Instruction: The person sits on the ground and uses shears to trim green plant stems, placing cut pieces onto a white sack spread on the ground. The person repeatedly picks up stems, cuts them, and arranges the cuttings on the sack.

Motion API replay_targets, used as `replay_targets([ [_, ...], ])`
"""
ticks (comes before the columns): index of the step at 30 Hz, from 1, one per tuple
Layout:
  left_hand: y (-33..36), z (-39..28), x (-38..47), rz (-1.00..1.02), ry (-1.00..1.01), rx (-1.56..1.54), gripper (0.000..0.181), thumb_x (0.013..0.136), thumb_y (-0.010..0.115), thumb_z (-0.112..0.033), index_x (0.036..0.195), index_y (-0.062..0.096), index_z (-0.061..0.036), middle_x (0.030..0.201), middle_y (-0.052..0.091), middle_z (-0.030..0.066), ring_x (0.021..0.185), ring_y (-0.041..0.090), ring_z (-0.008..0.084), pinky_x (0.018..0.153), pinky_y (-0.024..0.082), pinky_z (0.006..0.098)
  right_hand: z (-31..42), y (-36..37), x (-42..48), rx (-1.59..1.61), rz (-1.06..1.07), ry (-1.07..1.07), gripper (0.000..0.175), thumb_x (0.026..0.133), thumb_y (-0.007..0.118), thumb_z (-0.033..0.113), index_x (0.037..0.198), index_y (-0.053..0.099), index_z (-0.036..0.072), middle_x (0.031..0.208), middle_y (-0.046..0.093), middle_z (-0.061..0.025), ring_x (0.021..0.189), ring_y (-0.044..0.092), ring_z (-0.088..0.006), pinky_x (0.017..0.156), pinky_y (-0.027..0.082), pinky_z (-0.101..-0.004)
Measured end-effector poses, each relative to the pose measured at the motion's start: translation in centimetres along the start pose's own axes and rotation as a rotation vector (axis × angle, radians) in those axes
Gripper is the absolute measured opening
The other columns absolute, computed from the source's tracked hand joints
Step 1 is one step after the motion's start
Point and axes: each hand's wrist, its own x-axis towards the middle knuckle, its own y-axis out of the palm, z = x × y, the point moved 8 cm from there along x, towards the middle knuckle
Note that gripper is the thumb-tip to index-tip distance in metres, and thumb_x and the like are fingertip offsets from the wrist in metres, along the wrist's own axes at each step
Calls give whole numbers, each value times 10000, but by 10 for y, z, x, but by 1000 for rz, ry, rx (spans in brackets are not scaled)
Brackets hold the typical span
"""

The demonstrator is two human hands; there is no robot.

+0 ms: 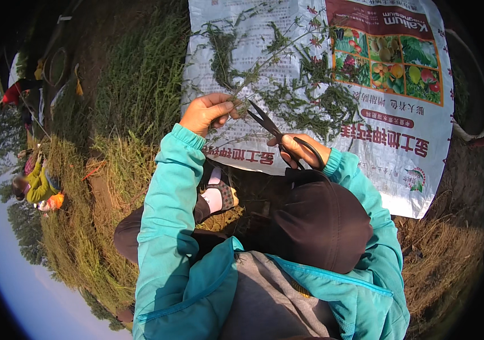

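My left hand [214,112] pinches the lower part of a thin green plant stem [259,68], which slants up to the right over a white printed woven sack [395,178]. My right hand [299,148] has its fingers in the handles of black scissors [267,122]. The blades are parted and point toward my left hand, just right of the stem. Cut green sprigs [335,106] lie scattered on the sack, with a further clump [223,53] above my left hand.
A heap of cut green plants [139,76] lies left of the sack. My bent knee [327,225] is below the scissors. Two people, one in yellow-green [40,182] and one in red [12,93], are far left. A rope-like loop [473,134] curves at the right.
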Motion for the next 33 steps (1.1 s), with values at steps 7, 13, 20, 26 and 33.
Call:
replay_targets([
  [7, -2, 3, 4, 22, 18, 123, 320, 877, 625, -188, 1135, 619, 2, 844, 664, 69, 581, 420, 58, 522, 334, 209, -9, -2, -13, 221, 85, 53, 795, 923, 259, 685, 1214, 534, -2, 644, 508, 0, 532, 478, -83, 495, 326, -244],
  [13, 13, 10, 6, 74, 8, 150, 284, 876, 625, -187, 1088, 645, 2, 814, 660, 46, 610, 444, 67, 560, 353, 208, -8, 4, 1, 363, 130, 135, 843, 925, 193, 685, 1257, 476, -37, 620, 466, -12, 472, 450, -97, 479, 403, -239],
  [20, 5, 17, 10, 91, -33, 170, 290, 873, 623, -197, 1081, 641, 4, 819, 657, 52, 631, 455, 79, 609, 371, 221, -9, -12, -5, 436, 18, 111, 736, 973, 257, 589, 1192, 482, -76, 489, 380, 41, 313, 333, -58, 327, 295, -198],
  [26, -2, 20, 10, 64, -55, 170, 280, 872, 615, -189, 1074, 641, 3, 808, 645, 40, 632, 455, 76, 611, 371, 217, -20, -1, -16, 493, 109, 120, 798, 918, 276, 689, 1215, 523, -9, 643, 490, -17, 525, 484, -99, 489, 390, -236],
  [33, 10, 22, 14, 150, -70, 186, 286, 868, 619, -193, 1079, 637, 0, 822, 645, 38, 648, 473, 77, 627, 380, 216, -11, 1, 1, 426, 178, 201, 820, 917, 243, 689, 1210, 502, -33, 614, 445, 21, 409, 434, -82, 394, 388, -223],
])
